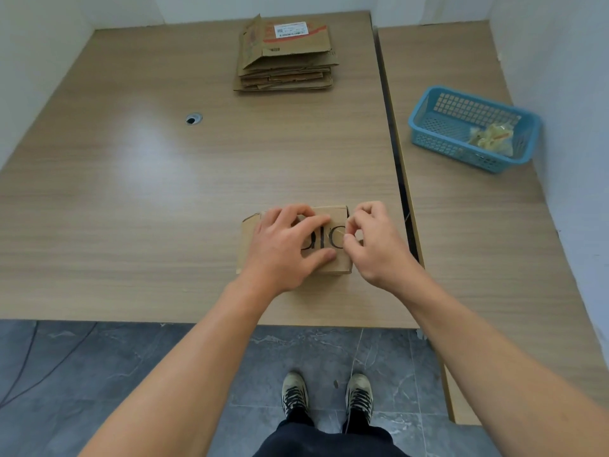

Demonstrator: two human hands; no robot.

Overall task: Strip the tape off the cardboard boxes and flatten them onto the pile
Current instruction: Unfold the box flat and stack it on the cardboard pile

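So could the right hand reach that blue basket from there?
Probably yes: bare tabletop lies between the right hand and the open-topped blue basket, though the hand pinches the cardboard box's edge.

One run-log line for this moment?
step: tape stripping | left hand: holds box | right hand: pinches at box's right edge | pile: far end of table
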